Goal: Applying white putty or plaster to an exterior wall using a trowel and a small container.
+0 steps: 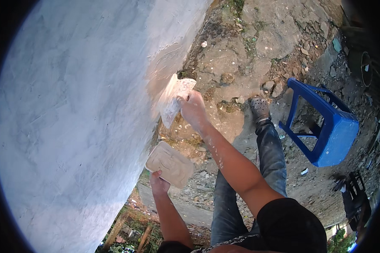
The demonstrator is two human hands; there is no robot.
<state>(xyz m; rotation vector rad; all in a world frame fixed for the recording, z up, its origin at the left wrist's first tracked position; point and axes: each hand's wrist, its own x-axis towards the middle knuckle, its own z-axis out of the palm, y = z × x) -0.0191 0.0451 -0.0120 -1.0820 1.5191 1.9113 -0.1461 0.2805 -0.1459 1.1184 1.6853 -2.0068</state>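
My right hand (194, 110), closed and speckled with pale plaster, grips a wide flat plaster-coated scraper (170, 110). Its edge lies against the lower part of the white wall (76, 109), beside a damp beige patch (161, 69) of plaster. Lower and closer to me, my left hand (159, 183) is closed on the near edge of a rounded rectangular plaster tray (169, 163). A smooth beige layer covers the tray's face. The scraper's handle is mostly hidden by my right hand.
A blue plastic stool (335, 137) lies tipped on its side at the right. My shoe (259, 107) rests on rough stony ground (236, 63) along the wall's base. A dark object (356, 198) is at the lower right; wooden sticks (116, 227) stand at the lower left.
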